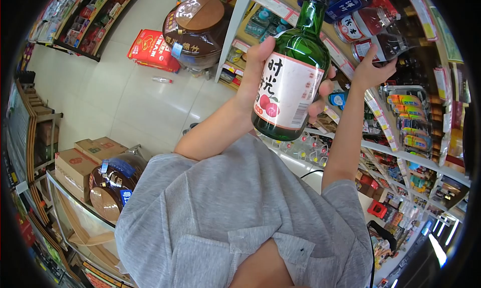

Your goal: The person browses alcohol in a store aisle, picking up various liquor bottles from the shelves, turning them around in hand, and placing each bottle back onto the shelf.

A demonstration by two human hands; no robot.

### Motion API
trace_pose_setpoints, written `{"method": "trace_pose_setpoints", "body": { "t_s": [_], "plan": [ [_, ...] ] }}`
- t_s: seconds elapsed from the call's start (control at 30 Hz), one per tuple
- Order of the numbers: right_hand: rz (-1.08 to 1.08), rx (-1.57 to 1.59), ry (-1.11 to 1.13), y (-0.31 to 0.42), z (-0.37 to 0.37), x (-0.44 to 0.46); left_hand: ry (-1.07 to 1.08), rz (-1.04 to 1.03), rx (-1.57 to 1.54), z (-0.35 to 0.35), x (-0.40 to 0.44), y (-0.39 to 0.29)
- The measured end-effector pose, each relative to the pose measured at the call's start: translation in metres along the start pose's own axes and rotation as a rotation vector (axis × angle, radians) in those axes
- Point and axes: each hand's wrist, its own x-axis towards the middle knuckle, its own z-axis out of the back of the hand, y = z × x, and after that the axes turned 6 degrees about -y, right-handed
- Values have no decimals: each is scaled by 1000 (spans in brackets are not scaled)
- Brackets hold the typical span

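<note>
My left hand [255, 70] is closed round a green glass bottle [290, 82], thumb on its left side and fingertips showing on its right. Its pale label carries black characters, a picture of red fruit and a barcode. The bottle is upright in front of me, with its cap cut off by the top of the view. At the shelf on the right, my right hand [373, 73] grips the base of a clear glass bottle with a white label [386, 48]. A bottle with reddish contents [362, 25] lies beside it in view, close to my fingers.
Price-tagged shelves [386, 120] run down the right, with packaged goods and dark blue boxes [346, 5]. A large brown jar [193, 35] and a red bag [154, 50] stand on the tiled floor. Cardboard boxes [75, 167] and another jar [116, 180] are at left.
</note>
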Motion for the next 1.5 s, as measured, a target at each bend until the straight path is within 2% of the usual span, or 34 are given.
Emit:
{"method": "trace_pose_setpoints", "body": {
  "t_s": [0.57, 0.6, 0.73, 0.83, 0.9, 0.93, 1.07, 1.17, 1.33, 1.5],
  "plan": [
    [11, -26, -17, 7, 2, 0, 24, 159, -9, -7, -1, -11],
    [87, -133, -3, 7, 5, 1, 28, 167, -19, -8, -2, -11],
    [22, 178, -82, 40, 25, -2, 56, 156, -45, -8, -6, -15],
    [-151, 696, 62, 102, 56, -13, 45, 124, -55, -5, -11, -18],
    [-220, 933, 292, 135, 79, -23, 38, 132, -29, -2, -13, -23],
    [-209, 935, 351, 168, 88, -33, 22, 126, -58, -4, -13, -24],
    [164, 763, 763, 217, 111, -42, 5, 97, -145, -11, -12, -21],
    [154, 685, 776, 224, 112, -56, -7, 25, -73, -12, -15, -19],
    [134, 718, 722, 219, 104, -64, -107, 30, -49, -12, -16, -25],
    [169, 690, 718, 221, 104, -63, -86, 60, -100, -14, -17, -23]
  ]
}}
